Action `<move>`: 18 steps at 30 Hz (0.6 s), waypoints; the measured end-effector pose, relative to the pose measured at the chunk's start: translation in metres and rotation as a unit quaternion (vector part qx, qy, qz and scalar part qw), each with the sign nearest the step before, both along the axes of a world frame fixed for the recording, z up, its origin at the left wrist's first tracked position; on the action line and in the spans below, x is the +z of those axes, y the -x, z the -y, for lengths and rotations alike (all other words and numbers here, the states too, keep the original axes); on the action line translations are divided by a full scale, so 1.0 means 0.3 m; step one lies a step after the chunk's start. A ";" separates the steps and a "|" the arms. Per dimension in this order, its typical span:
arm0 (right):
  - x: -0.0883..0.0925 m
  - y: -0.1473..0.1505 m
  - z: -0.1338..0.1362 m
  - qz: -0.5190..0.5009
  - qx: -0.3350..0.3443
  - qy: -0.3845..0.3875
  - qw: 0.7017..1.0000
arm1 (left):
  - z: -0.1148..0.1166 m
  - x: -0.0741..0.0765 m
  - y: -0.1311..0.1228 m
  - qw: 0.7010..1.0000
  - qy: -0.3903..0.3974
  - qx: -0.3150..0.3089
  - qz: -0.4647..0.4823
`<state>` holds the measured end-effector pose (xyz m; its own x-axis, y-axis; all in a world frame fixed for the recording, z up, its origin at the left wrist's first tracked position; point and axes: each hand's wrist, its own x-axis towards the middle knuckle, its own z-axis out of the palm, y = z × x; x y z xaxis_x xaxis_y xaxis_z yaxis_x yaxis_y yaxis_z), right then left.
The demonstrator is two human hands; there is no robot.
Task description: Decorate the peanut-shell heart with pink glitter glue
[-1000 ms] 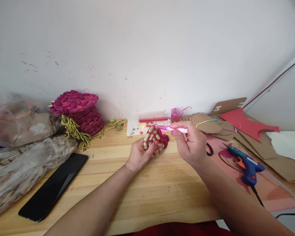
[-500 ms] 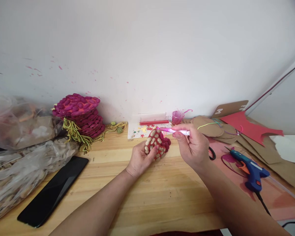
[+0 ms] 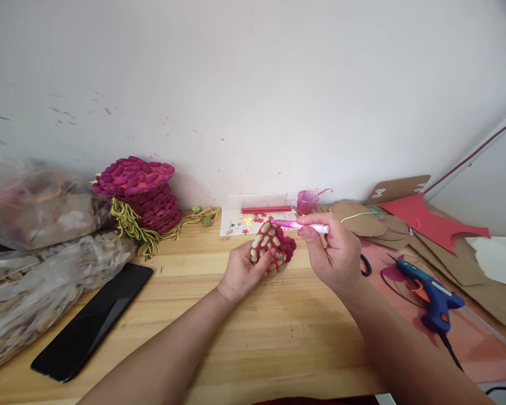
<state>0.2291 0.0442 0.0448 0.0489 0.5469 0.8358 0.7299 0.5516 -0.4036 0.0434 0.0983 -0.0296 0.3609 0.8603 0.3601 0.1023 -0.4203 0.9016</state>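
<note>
My left hand (image 3: 241, 271) grips a small red heart-shaped piece (image 3: 273, 248) covered with pale peanut shells, some painted magenta, and holds it tilted above the wooden table (image 3: 253, 332). My right hand (image 3: 335, 253) pinches a thin pink-and-white brush (image 3: 304, 226). The brush tip touches the upper edge of the heart piece. Both hands are closed around what they hold.
A stack of magenta shell pieces with yellow-green cords (image 3: 141, 194) stands at the back left. Clear plastic bags of shells (image 3: 37, 247) and a black phone (image 3: 93, 320) lie left. A pink cup (image 3: 306, 201), brown card cut-outs (image 3: 362, 219), red paper (image 3: 434, 222), scissors (image 3: 365, 264) and a blue glue gun (image 3: 430, 295) lie right.
The view has shifted slightly. Both hands with the heart piece and brush have drifted a little to the right. The brush tip stays at the top of the piece.
</note>
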 end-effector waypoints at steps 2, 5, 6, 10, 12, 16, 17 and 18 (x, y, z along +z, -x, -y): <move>0.000 0.002 0.001 0.004 -0.006 -0.002 1.000 | -0.001 -0.004 -0.002 1.000 0.003 0.006 -0.004; -0.001 0.004 0.002 0.005 -0.010 0.001 1.000 | 0.000 -0.007 -0.006 1.000 0.008 0.012 -0.002; 0.000 0.005 0.002 0.002 -0.009 0.002 1.000 | 0.000 -0.006 -0.007 1.000 0.012 0.012 0.002; 0.003 0.006 0.001 -0.010 -0.001 0.003 1.000 | 0.004 0.003 -0.009 0.999 0.031 0.019 0.008; 0.003 0.004 -0.001 -0.009 -0.004 0.001 1.000 | 0.005 0.007 -0.009 0.999 0.040 0.019 0.010; 0.009 -0.001 0.004 0.019 -0.016 -0.013 1.000 | 0.002 0.010 -0.009 0.995 0.084 0.020 0.041; 0.019 0.001 0.012 0.038 -0.015 -0.018 0.999 | 0.000 0.009 -0.009 0.994 0.097 0.022 0.051; 0.036 0.007 0.023 0.064 -0.008 -0.019 0.998 | -0.001 0.008 -0.009 0.992 0.109 0.024 0.059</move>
